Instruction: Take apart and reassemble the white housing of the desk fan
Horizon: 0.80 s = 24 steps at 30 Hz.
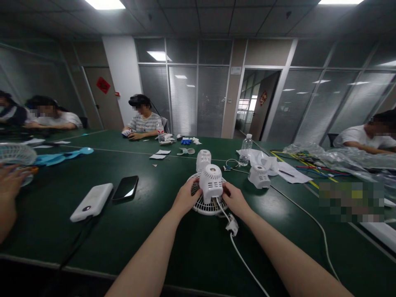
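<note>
A small white electric fan lies face down on the table in front of me, its round slatted grille (206, 210) at the bottom and its vented motor housing (211, 181) on top. My left hand (187, 194) grips the fan from the left, fingertips against the lower housing above the grille. From the right, my right hand (236, 199) closes on the same fan; some of its fingers are hidden behind the housing. A white cord with a small white plastic piece (232, 225) hangs from the housing toward me.
Behind the fan stands another white housing (203, 160), with a third white housing (260, 176) to the right near a water bottle (246, 150). A phone (125, 188) and a white power bank (92, 202) lie left. Other people sit around the green table (123, 243).
</note>
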### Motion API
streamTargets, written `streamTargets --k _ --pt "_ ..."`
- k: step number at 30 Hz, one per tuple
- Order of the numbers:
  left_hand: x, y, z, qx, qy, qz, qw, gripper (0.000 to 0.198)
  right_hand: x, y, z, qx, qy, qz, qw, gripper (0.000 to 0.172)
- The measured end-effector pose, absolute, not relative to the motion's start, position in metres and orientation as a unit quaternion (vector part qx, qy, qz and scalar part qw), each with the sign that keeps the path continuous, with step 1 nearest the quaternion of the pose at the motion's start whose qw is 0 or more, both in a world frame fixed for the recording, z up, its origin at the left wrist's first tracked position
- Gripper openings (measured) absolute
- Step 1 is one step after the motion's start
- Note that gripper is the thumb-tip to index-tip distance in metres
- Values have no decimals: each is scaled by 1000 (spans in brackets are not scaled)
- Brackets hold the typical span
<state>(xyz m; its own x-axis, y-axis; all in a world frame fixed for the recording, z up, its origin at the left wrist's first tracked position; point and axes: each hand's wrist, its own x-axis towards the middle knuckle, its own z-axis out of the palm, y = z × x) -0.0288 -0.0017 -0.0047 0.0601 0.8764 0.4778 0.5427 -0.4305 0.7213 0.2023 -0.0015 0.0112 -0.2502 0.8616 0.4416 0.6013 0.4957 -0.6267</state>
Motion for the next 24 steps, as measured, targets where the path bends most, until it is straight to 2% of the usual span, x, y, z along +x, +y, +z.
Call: streamTargets --k 2,5,7,10,16,21,24 --pt "-29 -1 -4 701 510 471 163 41 205 1 11 -469 -762 177 409 34" --pt "-29 0 -3 695 515 479 145 38 208 5 11 -394 -762 265 441 66" --pt "-29 1 -4 704 510 472 150 41 209 6 9 -337 -767 334 431 85" --pt "-28 3 -6 722 491 457 169 49 208 8 5 -335 -779 353 396 100" --pt "-27 5 -11 728 462 461 211 58 208 13 1 -356 -769 338 409 100" --pt "-31 1 -6 730 450 449 253 59 210 17 2 -363 -757 347 418 81" --pt "-33 -2 -3 745 447 426 252 80 208 17 2 -372 -763 328 414 79"
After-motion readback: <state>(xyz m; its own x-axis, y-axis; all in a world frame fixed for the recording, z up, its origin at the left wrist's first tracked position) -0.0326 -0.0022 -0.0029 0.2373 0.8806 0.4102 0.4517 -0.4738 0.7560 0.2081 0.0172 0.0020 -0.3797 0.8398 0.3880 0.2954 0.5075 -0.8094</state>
